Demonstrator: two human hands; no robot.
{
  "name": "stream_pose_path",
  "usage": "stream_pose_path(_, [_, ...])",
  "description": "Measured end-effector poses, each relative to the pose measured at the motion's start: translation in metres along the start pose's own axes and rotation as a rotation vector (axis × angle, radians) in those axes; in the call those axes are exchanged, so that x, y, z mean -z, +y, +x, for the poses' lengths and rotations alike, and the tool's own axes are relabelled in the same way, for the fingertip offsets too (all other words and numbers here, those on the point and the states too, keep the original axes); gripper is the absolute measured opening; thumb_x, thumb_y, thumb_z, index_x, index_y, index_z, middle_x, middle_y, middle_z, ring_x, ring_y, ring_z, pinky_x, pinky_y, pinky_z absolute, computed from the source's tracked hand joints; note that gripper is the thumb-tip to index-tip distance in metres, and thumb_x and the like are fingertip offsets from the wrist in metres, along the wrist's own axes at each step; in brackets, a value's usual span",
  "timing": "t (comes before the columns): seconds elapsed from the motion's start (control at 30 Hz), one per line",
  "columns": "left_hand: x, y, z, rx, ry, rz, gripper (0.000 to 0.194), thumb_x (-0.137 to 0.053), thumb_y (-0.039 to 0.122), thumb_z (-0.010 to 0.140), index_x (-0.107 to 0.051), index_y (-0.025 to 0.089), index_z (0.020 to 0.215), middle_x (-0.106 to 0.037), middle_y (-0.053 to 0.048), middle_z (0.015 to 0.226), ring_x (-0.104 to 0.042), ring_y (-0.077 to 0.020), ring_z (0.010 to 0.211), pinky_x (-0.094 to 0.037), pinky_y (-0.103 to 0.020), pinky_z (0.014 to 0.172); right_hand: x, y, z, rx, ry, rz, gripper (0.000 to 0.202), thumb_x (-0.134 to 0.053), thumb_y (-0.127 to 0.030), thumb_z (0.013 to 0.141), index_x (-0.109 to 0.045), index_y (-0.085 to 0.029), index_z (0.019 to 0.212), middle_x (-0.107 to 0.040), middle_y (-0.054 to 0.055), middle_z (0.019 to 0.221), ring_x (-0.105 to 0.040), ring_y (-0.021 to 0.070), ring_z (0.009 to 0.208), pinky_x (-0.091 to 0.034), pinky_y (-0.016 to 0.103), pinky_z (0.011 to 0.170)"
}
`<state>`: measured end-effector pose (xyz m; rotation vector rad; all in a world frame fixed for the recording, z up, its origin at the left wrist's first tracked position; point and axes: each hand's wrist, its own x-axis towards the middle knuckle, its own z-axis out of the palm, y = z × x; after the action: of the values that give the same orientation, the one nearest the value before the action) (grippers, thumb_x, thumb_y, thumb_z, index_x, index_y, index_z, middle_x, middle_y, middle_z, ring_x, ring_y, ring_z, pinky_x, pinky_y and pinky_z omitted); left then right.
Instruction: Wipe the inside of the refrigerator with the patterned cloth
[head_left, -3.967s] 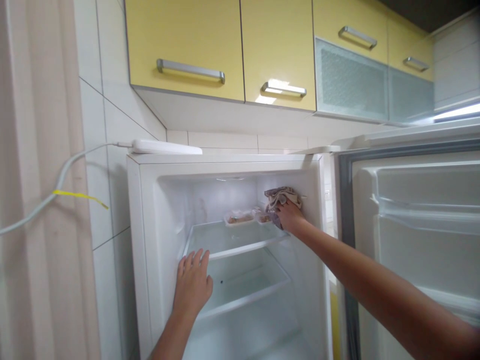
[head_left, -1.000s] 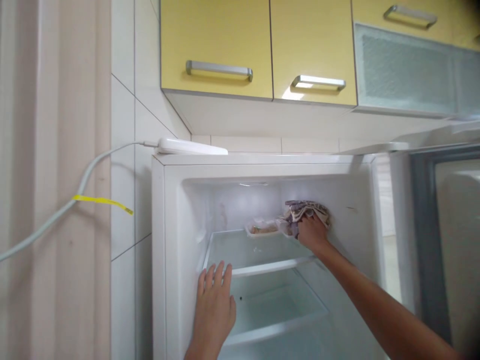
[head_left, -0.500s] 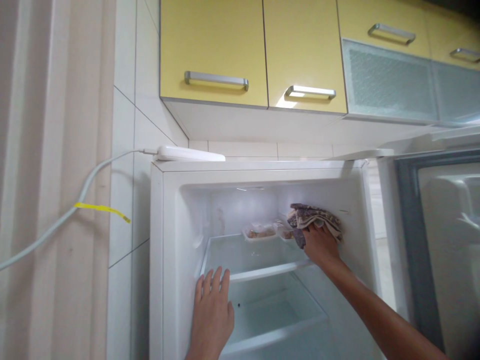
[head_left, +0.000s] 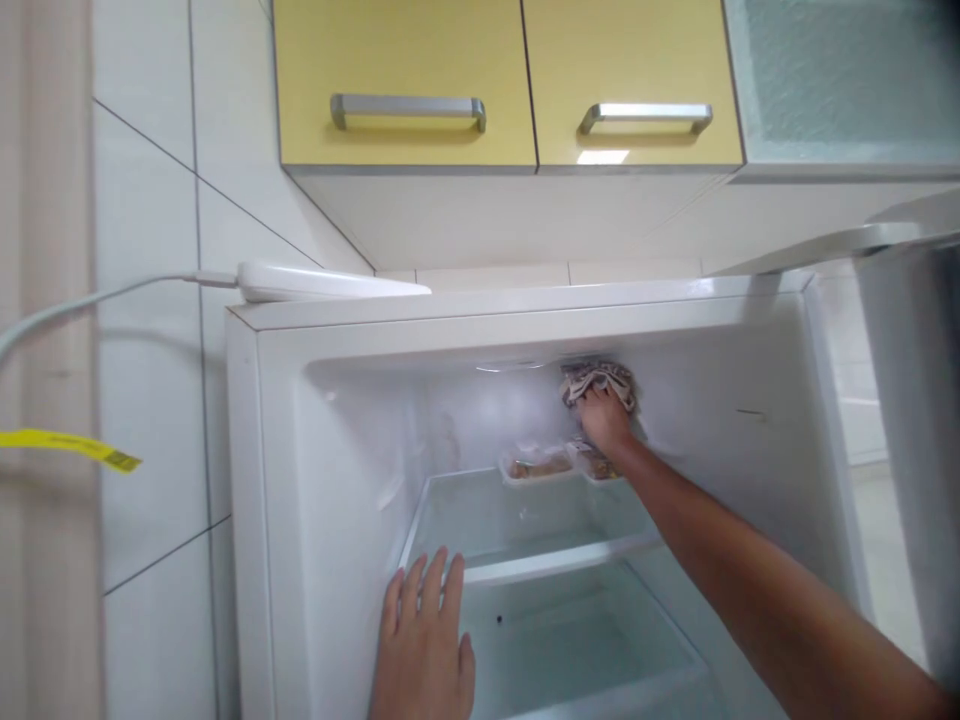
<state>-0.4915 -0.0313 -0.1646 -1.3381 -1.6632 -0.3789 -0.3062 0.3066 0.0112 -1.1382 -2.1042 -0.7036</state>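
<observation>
RISK: dipping right hand [head_left: 606, 420] could knock the right-hand food tray [head_left: 598, 464] along the glass shelf [head_left: 465, 515] | CLOTH: patterned cloth [head_left: 592, 374] bunched under and beyond its fingers, refrigerator's [head_left: 525, 312] upper back-right | RIGHT: clamped on cloth | LEFT: left hand's [head_left: 425, 640] fingers slightly apart near shelf front, contact unclear

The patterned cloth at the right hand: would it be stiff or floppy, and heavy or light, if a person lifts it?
The patterned cloth is probably floppy, since it bunches into irregular folds at the right hand. Its layers look thin, so it is likely light. It seems unlikely to roll, having a crumpled, uneven shape.
</observation>
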Motion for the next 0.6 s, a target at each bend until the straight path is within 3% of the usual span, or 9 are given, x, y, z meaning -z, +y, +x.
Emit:
stream_pose_path(0.1, [0.0, 0.001, 0.0, -0.004, 0.021, 0.03, 0.07, -0.054, 0.017, 0.08, -0.044, 0.026, 0.148, -0.06, -0.004, 0.147, -0.048, -0.0274, 0.138, -0.024, -0.049, 0.121, -0.018, -0.027, 0.02, -0.143, -0.023, 0.061, 0.044, -0.059, -0.042, 0.095, -0.06, -0.019, 0.133, -0.062, 0.013, 0.135, -0.062, 0.0264, 0.117, -0.051, 0.049, 0.101])
stream_pose_path(0.23, [-0.003, 0.003, -0.001, 0.005, 0.066, 0.035, 0.072, -0.055, 0.017, 0.075, -0.046, 0.026, 0.146, -0.062, -0.003, 0.145, -0.049, -0.0278, 0.136, -0.025, -0.049, 0.12, -0.03, -0.063, 0.044, -0.285, -0.07, 0.136, 0.051, -0.047, -0.03, 0.093, -0.061, -0.009, 0.137, -0.068, 0.026, 0.122, -0.067, 0.0331, 0.106, -0.052, 0.047, 0.092])
stream_pose_path(0.43, [-0.01, 0.005, -0.004, 0.046, 0.022, 0.016, 0.074, -0.057, 0.02, 0.073, -0.047, 0.029, 0.145, -0.06, -0.002, 0.147, -0.048, -0.0305, 0.136, -0.026, -0.053, 0.118, -0.023, -0.123, 0.07, -0.354, -0.138, 0.233, 0.058, -0.046, -0.034, 0.091, -0.056, -0.018, 0.145, -0.068, 0.025, 0.122, -0.065, 0.0374, 0.104, -0.047, 0.054, 0.097])
stream_pose_path(0.6, [-0.004, 0.007, -0.002, 0.046, 0.03, 0.012, 0.072, -0.057, 0.021, 0.074, -0.047, 0.029, 0.145, -0.062, -0.003, 0.145, -0.048, -0.0294, 0.135, -0.023, -0.051, 0.119, -0.011, -0.197, 0.063, -0.356, -0.158, 0.273, 0.067, -0.037, -0.033, 0.095, -0.031, -0.017, 0.159, -0.052, 0.032, 0.142, -0.056, 0.0434, 0.121, -0.046, 0.061, 0.096])
